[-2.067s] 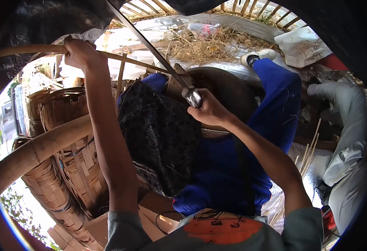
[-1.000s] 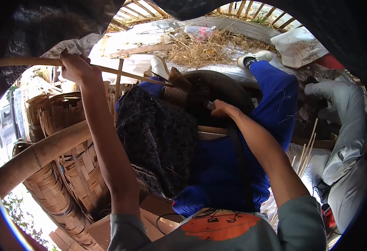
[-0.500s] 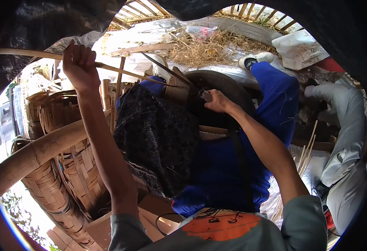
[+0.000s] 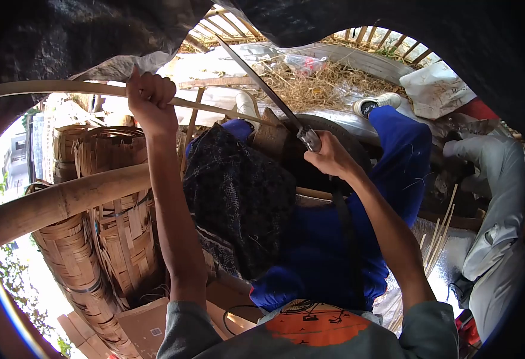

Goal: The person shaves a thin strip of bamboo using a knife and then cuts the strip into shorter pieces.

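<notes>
My left hand (image 4: 153,107) is closed around a long, thin bamboo strip (image 4: 214,108), raised at the upper left. The strip runs past both sides of the fist; its right end reaches a wooden block (image 4: 269,130). In my right hand (image 4: 332,155) is the grip of a machete (image 4: 267,90), its long blade pointing up and away to the left, above the strip and apart from it. A dark patterned cloth (image 4: 235,191) lies over my leg, below the strip. Behind my right hand shows a dark, round, tyre-like thing (image 4: 355,142).
Woven bamboo baskets (image 4: 65,254) and a thick bamboo pole (image 4: 65,194) stand at the left. Cardboard (image 4: 145,329) lies below them. Another person's leg in grey trousers (image 4: 498,161) is at the right, near thin bamboo sticks (image 4: 436,242). Straw (image 4: 304,84) covers the ground ahead.
The machete has risen, its blade now steeper and clear of the strip. My right hand has moved slightly right. My left hand still grips the strip; the whole view has shifted a little.
</notes>
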The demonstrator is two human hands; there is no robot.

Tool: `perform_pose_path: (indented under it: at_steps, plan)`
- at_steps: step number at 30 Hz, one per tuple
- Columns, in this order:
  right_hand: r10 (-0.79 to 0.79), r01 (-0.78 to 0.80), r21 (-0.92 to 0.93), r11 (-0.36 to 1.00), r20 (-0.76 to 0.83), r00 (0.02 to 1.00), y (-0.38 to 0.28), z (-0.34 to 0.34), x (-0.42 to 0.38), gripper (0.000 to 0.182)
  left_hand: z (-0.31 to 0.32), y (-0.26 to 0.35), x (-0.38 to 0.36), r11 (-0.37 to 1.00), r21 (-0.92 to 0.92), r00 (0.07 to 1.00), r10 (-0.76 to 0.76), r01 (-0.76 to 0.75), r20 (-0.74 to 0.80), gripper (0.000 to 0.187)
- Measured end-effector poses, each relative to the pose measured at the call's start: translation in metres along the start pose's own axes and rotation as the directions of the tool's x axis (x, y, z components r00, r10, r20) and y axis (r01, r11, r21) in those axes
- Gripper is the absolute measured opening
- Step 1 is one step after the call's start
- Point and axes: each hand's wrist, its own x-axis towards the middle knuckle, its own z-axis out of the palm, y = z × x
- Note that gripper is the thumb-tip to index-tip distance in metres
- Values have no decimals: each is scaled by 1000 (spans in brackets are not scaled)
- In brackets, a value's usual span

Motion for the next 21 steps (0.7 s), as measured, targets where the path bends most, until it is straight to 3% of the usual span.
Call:
perform_pose_path:
  at_steps: [5,10,12,16,18,19,21]
  plan:
    - [132,-132,48,990,1,991,-35,1,-24,13,9,-6,-3,998,60,999,-17,15,29,47]
    - [80,-79,46,996,-17,997,-76,7,-39,13,15,-7,-5,986,-72,987,-145,150,64,46]
    - [-19,21,188,982,-11,1000,-96,7,-45,13,18,-10,-5,986,-63,987,-148,152,63,46]
    - [2,-13,346,938,32,999,-107,17,-49,12,21,-12,-4,991,-66,993,-111,113,31,41]
    - [209,-310,413,857,272,939,-81,31,-43,10,19,-16,-1,985,-118,991,-121,128,64,41]
    - [249,-374,365,853,346,905,-74,33,-35,10,24,-18,-1,988,-108,993,-102,108,60,40]
    - [259,-367,369,854,312,914,-74,23,-29,12,25,-17,4,988,-116,994,-96,103,57,40]
